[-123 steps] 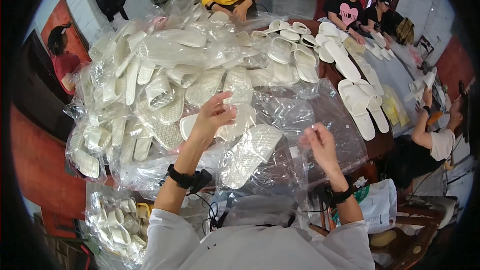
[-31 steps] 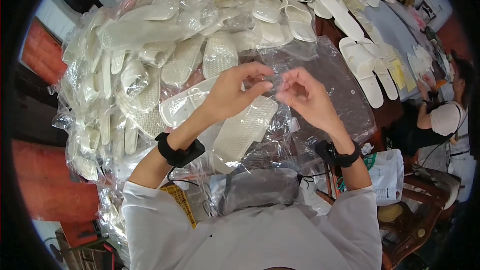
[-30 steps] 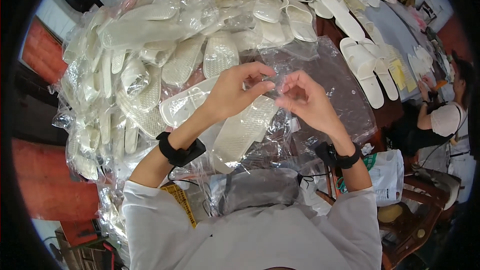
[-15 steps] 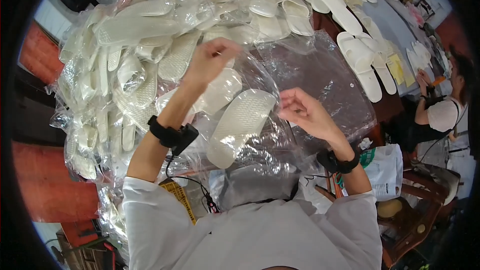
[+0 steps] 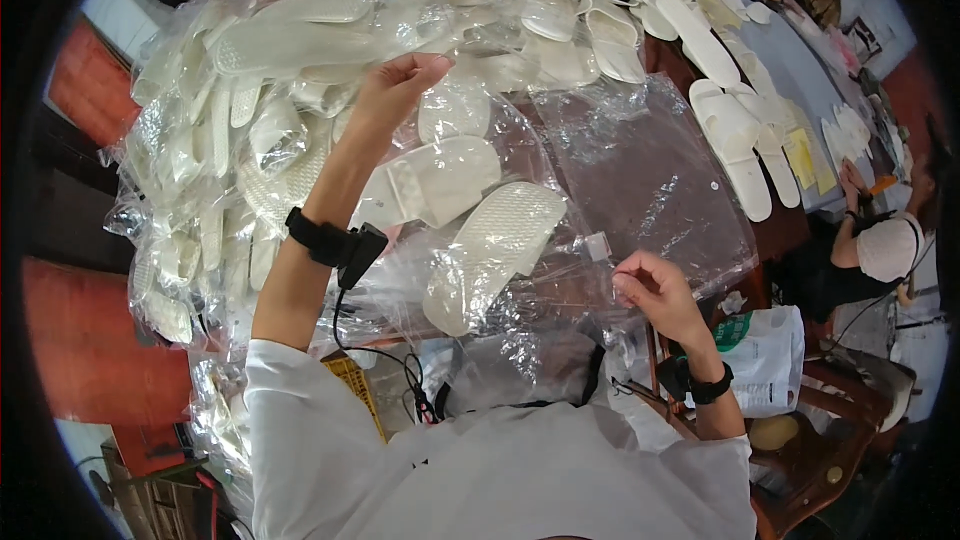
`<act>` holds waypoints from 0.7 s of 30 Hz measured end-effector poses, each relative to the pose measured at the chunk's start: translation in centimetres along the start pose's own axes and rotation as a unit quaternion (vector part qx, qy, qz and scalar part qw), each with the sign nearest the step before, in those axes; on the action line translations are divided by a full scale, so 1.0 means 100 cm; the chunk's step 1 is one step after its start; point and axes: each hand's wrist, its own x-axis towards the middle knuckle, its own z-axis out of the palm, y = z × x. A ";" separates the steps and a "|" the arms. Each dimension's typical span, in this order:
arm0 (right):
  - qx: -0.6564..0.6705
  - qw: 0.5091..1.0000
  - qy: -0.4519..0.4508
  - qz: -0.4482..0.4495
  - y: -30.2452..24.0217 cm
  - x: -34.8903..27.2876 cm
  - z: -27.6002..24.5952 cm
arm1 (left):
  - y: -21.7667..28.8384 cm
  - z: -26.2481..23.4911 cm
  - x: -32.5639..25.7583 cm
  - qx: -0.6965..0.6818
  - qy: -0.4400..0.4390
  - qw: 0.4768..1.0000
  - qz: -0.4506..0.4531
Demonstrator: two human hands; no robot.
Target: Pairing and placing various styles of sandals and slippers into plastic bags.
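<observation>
A clear plastic bag is spread in front of me, with a pale cream slipper lying in or under its film, textured sole up. My left hand is raised beyond the slipper, thumb and fingers pinched on the bag's far edge. To the right, my right hand is also closed in a pinch at the bag's near right part; the thin film between its fingertips is hard to make out. Just beyond the slipper lies another cream slipper with a broad strap, seen through film.
A large heap of bagged slippers covers the table's left and far side. Flat clear film lies on the brown table at right. Unbagged white slippers line the right edge. Another person sits at right, near a white carrier bag.
My right hand has moved nearer to me and rightward, and its fingers have drawn together. My left hand has shifted slightly away and left. The bag is spread wider between them.
</observation>
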 end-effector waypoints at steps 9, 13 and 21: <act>-0.063 0.992 0.100 -0.036 0.007 0.003 -0.038 | 0.006 -0.009 -0.011 0.105 -0.011 0.994 0.002; -0.050 0.991 0.126 0.001 0.004 0.002 -0.063 | 0.009 -0.034 -0.021 0.273 -0.143 0.951 -0.023; 0.023 0.980 0.181 0.076 0.024 -0.003 -0.091 | -0.025 -0.058 -0.037 0.255 -0.278 0.924 -0.060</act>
